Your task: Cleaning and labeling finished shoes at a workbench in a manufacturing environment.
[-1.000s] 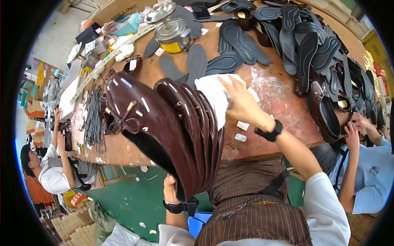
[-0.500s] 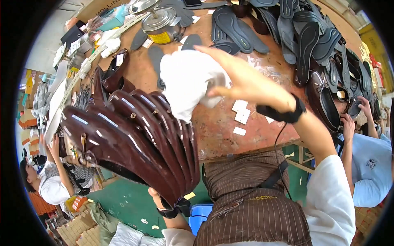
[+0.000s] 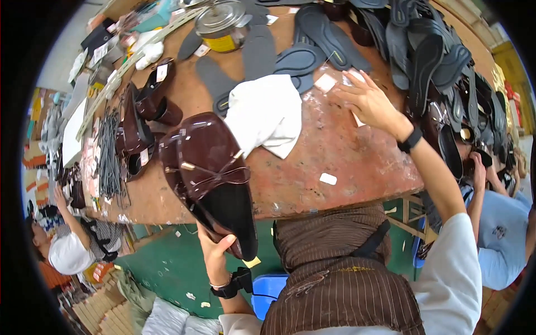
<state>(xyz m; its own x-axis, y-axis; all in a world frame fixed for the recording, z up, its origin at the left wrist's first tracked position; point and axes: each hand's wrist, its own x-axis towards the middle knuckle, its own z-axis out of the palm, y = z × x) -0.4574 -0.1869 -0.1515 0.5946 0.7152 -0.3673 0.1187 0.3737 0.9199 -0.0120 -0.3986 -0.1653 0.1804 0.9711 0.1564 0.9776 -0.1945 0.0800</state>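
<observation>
My left hand [image 3: 215, 254] grips the heel end of a glossy dark-burgundy flat shoe [image 3: 198, 159] with a thin bow on its vamp. The shoe is held at the table's near edge, toe pointing away, its black inside facing up. Beyond its toe, a crumpled white cloth [image 3: 265, 114] rests on the table. Over the tabletop to the right, my right hand [image 3: 368, 103] is open with fingers spread, holding nothing. Close to those fingers lies a small white paper label [image 3: 325, 83]. Another pale label shows partly beneath the hand.
Grey insoles [image 3: 259, 53] lie behind the cloth, and a heap of insoles and shoes [image 3: 424, 67] fills the right side. A metal can [image 3: 221, 30] stands at the back. More burgundy shoes [image 3: 134, 125] and grey laces [image 3: 106, 156] are left. Co-workers are at both sides.
The white cloth has left my right hand and lies on the table. That hand has moved right and opened. The shoe, smeared by motion before, now appears steadier with its opening upward.
</observation>
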